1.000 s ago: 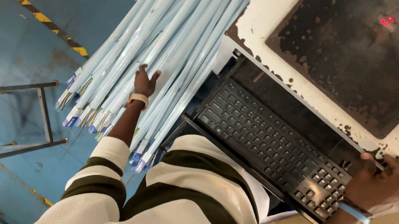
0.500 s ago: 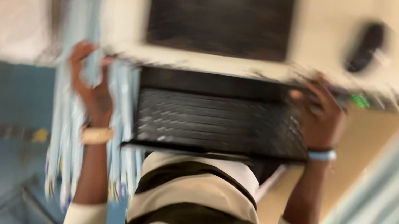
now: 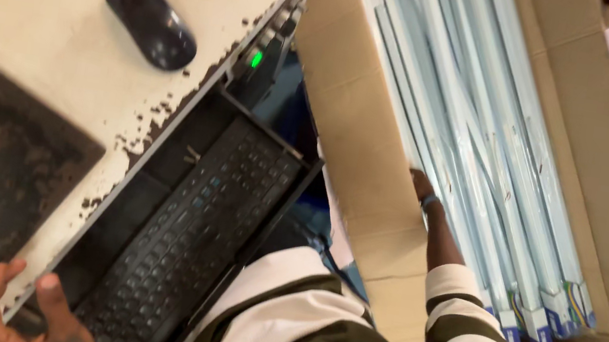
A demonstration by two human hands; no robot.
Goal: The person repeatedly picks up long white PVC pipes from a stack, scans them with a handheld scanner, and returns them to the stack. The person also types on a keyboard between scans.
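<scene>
Cardboard box (image 3: 357, 139) tubes (image 3: 486, 142) now at right hand (image 3: 421, 184), grip unclear; left hand (image 3: 26, 310) gripping keyboard tray (image 3: 156, 197).

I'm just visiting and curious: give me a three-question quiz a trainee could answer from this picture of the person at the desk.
1. True or false: the computer mouse lies on the desk top, apart from both hands.
2. Where does the right hand reach?
A. onto the mouse
B. into the cardboard box of long pale blue tubes
C. onto the keyboard
3. Fill in: the left hand grips the edge of the desk beside the pull-out ______.

Key:
1. True
2. B
3. keyboard tray
</scene>
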